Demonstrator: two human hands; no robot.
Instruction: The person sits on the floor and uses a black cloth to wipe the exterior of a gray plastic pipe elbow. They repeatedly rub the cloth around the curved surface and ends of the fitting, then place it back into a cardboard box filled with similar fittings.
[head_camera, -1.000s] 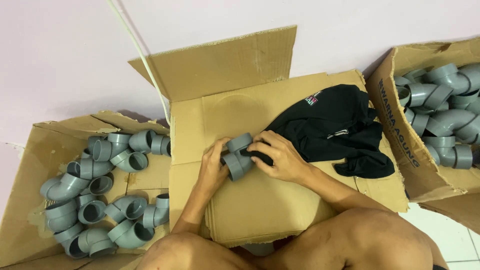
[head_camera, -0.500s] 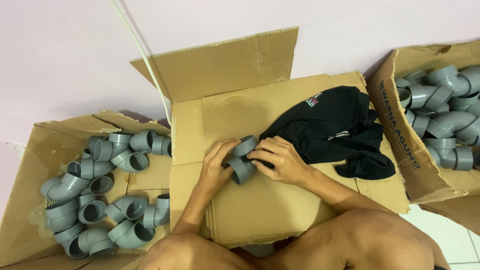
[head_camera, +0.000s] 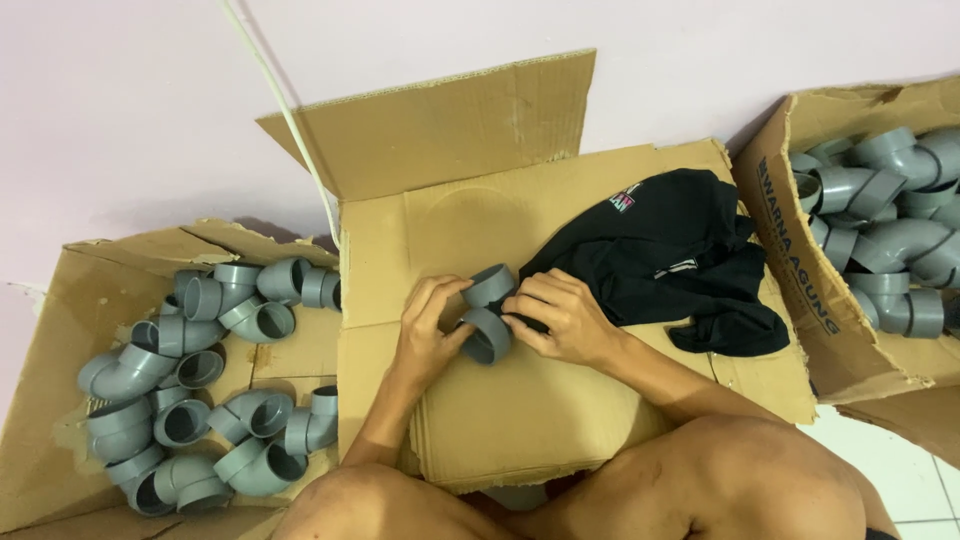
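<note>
A grey plastic pipe elbow (head_camera: 487, 312) is held between both hands over a flattened cardboard sheet (head_camera: 520, 410). My left hand (head_camera: 425, 335) grips its left side, with the thumb against the lower socket. My right hand (head_camera: 560, 315) grips the right side, fingers around the bend, and also presses a fold of a black cloth (head_camera: 665, 255) against the fitting. One open socket faces toward me, the other points up and away.
An open cardboard box (head_camera: 60, 330) on the left holds several grey elbows (head_camera: 190, 380). Another box (head_camera: 790, 240) on the right holds more grey elbows (head_camera: 880, 220). A white cable (head_camera: 285, 110) runs down the pink wall. My bare knees are at the bottom.
The elbow has been turned between the hands, so its lower socket now faces more toward me. Both hands stayed in about the same place.
</note>
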